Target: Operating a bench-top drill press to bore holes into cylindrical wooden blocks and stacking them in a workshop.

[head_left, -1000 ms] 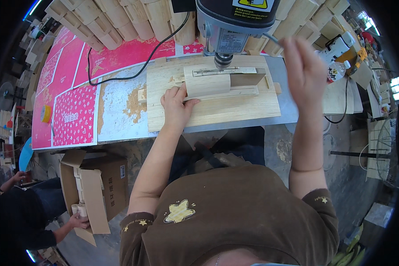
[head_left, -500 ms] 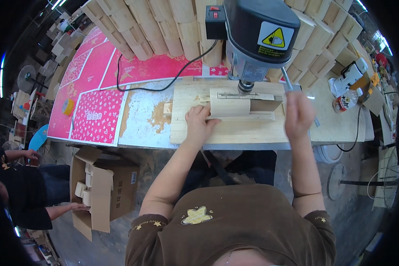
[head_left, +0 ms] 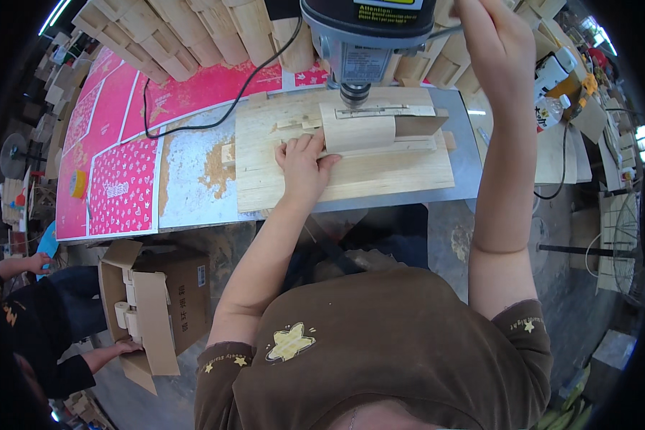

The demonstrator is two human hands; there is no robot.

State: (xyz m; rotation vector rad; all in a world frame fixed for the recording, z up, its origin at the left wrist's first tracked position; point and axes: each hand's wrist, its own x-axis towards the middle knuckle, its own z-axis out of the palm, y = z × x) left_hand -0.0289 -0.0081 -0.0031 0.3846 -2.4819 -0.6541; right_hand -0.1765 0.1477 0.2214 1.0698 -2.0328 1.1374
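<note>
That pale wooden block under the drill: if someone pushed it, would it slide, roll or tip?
The wooden block would probably slide rather than roll: it looks flat-sided, though one edge seems rounded. It looks stiff and fairly light, being pale wood. The left hand presses beside it, suggesting it could shift on the board.

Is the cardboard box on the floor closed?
No, the cardboard box beside the workbench has its flaps folded open, with pale pieces showing inside.

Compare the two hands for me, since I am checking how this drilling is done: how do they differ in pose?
The left hand lies flat and low on the wooden board, fingers against the curved wood piece; the right hand is raised high beside the drill press. The left arm is bent, the right stretched upward. Both are bare.
</note>
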